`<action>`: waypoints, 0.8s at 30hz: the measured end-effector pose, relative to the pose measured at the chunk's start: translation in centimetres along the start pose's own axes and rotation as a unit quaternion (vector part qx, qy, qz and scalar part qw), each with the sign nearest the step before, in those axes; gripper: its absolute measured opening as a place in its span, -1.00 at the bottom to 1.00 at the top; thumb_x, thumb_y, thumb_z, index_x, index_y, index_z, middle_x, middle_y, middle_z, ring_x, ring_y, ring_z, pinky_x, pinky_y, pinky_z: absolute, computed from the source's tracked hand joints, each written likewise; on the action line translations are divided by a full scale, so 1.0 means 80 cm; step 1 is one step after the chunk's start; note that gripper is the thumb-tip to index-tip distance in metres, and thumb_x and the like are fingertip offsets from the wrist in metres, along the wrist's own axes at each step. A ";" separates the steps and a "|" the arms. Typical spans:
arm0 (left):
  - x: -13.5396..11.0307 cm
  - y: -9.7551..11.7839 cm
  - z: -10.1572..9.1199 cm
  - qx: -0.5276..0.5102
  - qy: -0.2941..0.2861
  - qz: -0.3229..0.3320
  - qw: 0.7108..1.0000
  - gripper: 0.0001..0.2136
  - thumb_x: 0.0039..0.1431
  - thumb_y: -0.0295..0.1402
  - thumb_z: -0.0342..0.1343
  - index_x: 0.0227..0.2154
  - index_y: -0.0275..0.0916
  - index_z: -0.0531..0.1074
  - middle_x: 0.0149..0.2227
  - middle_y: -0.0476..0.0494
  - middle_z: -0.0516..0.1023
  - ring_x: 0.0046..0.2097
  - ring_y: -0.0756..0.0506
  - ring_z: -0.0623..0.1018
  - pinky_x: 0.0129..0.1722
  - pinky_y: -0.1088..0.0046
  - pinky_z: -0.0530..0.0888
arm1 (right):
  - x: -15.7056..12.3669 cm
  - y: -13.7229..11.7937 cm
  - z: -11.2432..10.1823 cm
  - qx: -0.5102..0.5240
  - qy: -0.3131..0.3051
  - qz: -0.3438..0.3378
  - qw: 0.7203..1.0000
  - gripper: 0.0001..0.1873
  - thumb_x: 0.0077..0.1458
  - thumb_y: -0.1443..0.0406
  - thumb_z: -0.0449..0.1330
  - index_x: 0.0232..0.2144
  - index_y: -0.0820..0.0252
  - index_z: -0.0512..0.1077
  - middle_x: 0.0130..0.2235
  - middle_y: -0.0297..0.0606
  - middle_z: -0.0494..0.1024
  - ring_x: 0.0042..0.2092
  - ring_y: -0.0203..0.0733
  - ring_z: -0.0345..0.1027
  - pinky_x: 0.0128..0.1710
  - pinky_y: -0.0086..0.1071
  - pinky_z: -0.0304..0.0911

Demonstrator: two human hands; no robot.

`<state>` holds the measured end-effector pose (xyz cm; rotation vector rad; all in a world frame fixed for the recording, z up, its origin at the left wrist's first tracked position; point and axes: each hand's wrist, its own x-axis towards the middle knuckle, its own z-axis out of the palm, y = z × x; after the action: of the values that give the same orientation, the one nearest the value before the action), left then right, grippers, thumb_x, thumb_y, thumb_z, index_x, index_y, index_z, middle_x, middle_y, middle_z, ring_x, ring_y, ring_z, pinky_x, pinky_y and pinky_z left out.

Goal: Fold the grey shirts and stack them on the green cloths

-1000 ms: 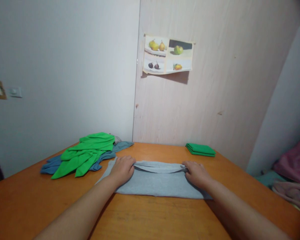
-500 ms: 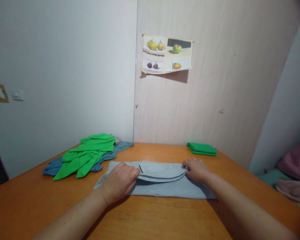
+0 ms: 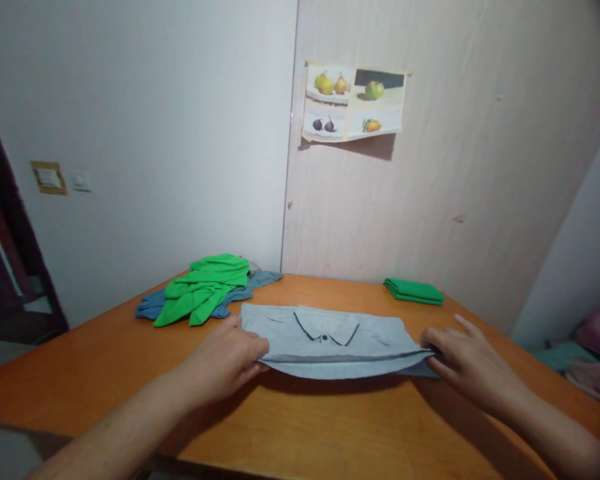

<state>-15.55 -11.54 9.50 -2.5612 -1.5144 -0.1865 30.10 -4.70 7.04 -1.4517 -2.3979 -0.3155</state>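
Observation:
A light grey-blue collared shirt (image 3: 325, 350), folded into a wide strip, spans the space between my hands over the table. Its collar, with dark trim and one dark button, faces up in the middle. My left hand (image 3: 237, 353) pinches the near left corner, fingers closed on the cloth. At the near right corner, my right hand (image 3: 455, 350) grips the fabric between thumb and fingers, one finger raised. The near edge sags a little between the hands and casts a shadow on the wood.
The orange-brown wooden table (image 3: 340, 420) meets the wall. A heap of bright green cloth (image 3: 205, 287) lies on blue cloth (image 3: 153, 305) at the back left. A neatly folded green cloth (image 3: 414, 292) sits at the back right. Pink fabric (image 3: 597, 330) lies beyond the right edge.
My hands have moved apart to the near corners of the shirt. The flap held before is laid over, and the collar now shows on top. The view has shifted left.

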 end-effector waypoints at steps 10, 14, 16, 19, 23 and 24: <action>-0.058 0.021 -0.003 -0.109 -0.019 0.020 0.994 -0.83 0.01 -0.54 0.05 -0.40 -0.11 0.42 -0.27 -0.06 0.46 -0.14 -0.15 0.45 -0.16 0.40 0.32 | -0.096 -0.025 -0.015 0.025 -0.081 0.012 0.996 -0.92 0.09 0.28 0.14 -0.34 0.01 0.44 -0.31 -0.23 0.54 -0.23 -0.04 0.38 -0.21 -0.27 0.21; -0.074 0.020 0.004 -0.143 -0.040 0.029 0.988 -0.79 -0.04 -0.56 0.00 -0.39 -0.13 0.41 -0.29 -0.04 0.44 -0.20 -0.12 0.43 -0.20 0.43 0.31 | -0.120 -0.031 -0.017 0.058 -0.106 0.012 0.993 -0.86 0.06 0.33 0.12 -0.32 0.02 0.45 -0.26 -0.25 0.53 -0.21 -0.08 0.37 -0.20 -0.32 0.21; -0.079 0.020 0.006 -0.156 -0.059 0.026 0.986 -0.78 -0.05 -0.56 -0.02 -0.39 -0.14 0.41 -0.30 -0.04 0.44 -0.23 -0.11 0.42 -0.22 0.45 0.31 | -0.128 -0.034 -0.022 0.079 -0.126 0.019 0.989 -0.83 0.03 0.36 0.11 -0.32 0.03 0.45 -0.26 -0.26 0.53 -0.21 -0.11 0.37 -0.20 -0.34 0.21; -0.083 0.020 0.006 -0.167 -0.096 0.015 0.981 -0.77 -0.06 -0.55 -0.04 -0.38 -0.16 0.42 -0.30 -0.05 0.44 -0.23 -0.10 0.43 -0.24 0.47 0.31 | -0.136 -0.040 -0.030 0.114 -0.163 0.018 0.980 -0.78 -0.01 0.41 0.08 -0.31 0.07 0.45 -0.25 -0.26 0.53 -0.20 -0.13 0.37 -0.18 -0.36 0.21; -0.084 0.018 0.007 -0.203 -0.139 -0.003 0.969 -0.80 -0.04 -0.50 -0.04 -0.36 -0.19 0.43 -0.29 -0.04 0.46 -0.23 -0.10 0.43 -0.25 0.49 0.30 | -0.142 -0.045 -0.032 0.143 -0.200 0.010 0.969 -0.71 -0.04 0.45 0.06 -0.28 0.10 0.46 -0.24 -0.28 0.53 -0.19 -0.15 0.39 -0.16 -0.38 0.21; -0.084 0.016 0.007 -0.219 -0.145 -0.010 0.965 -0.81 -0.03 -0.49 -0.03 -0.36 -0.19 0.43 -0.30 -0.03 0.46 -0.24 -0.09 0.44 -0.26 0.49 0.30 | -0.142 -0.046 -0.032 0.150 -0.205 0.012 0.967 -0.70 -0.05 0.45 0.06 -0.28 0.10 0.47 -0.24 -0.28 0.54 -0.19 -0.16 0.39 -0.16 -0.38 0.21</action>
<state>-17.61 -17.81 7.56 -3.0286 -1.7702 -0.1701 32.13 -16.56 4.99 -1.5132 -2.5884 0.3771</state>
